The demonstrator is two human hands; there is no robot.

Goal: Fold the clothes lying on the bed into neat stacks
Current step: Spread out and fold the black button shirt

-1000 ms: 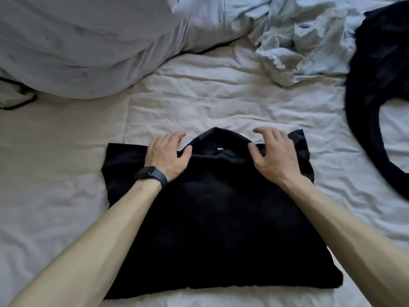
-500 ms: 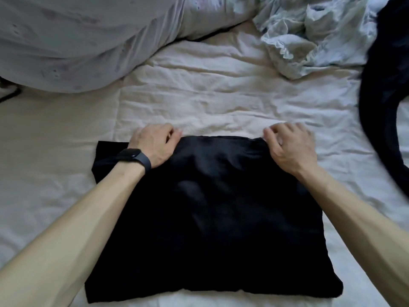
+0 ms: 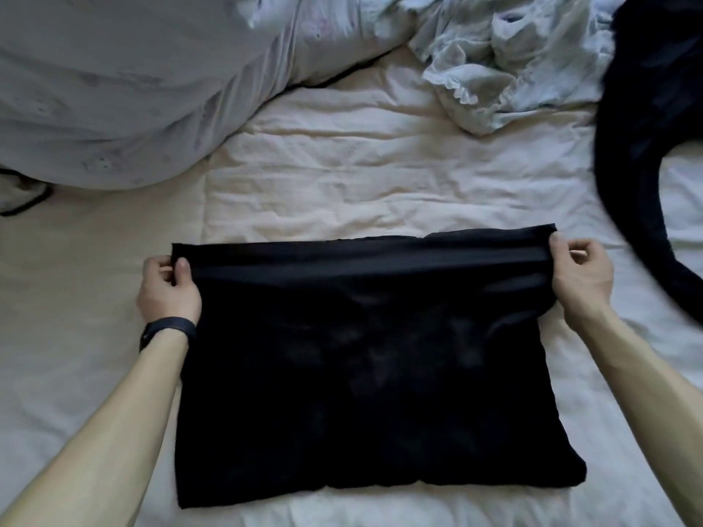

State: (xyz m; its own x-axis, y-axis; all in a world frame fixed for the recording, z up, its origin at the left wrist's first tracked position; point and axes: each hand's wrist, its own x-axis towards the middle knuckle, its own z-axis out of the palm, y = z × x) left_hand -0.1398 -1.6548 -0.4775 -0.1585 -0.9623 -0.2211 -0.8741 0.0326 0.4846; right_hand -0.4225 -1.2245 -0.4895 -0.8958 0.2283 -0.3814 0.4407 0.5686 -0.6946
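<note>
1. Black garment (image 3: 372,355): part-folded, flat on the bed (image 3: 342,176), just before you.
2. Left hand (image 3: 167,287), right hand (image 3: 580,277): each pinches a far corner. Keep the edge taut and bring both corners level to the near hem.

Large pale grey padded duvet (image 3: 114,89), faintly spotted: heaped over the far left corner of the cream wrinkled bedsheet (image 3: 361,173). Thin black cord (image 3: 28,205): left edge, just beside the duvet.
</note>
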